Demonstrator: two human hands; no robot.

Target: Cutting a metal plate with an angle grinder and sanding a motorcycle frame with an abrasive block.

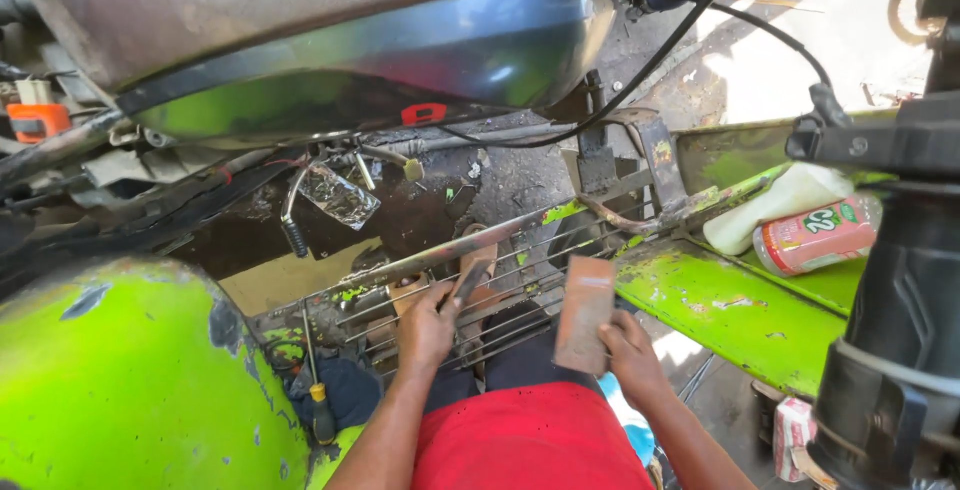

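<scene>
My left hand (428, 328) is closed around a slim dark tool (466, 284), its tip pressed against the wire grille (520, 280) of a lime-green vehicle frame. My right hand (634, 352) grips a flat reddish-brown block (585, 314), held upright just right of the tool and in front of the grille. A silver bar (450, 250) runs diagonally across the grille above both hands. My red-clad lap (530, 440) fills the bottom centre.
A dark fuel tank (380, 60) hangs overhead. A green fender (120, 380) bulges at left, with a yellow-handled screwdriver (320, 410) beside it. A green shelf (730, 310) at right holds a red can (815, 238) and a white bottle (790, 200). A black handlebar column (900, 330) stands far right.
</scene>
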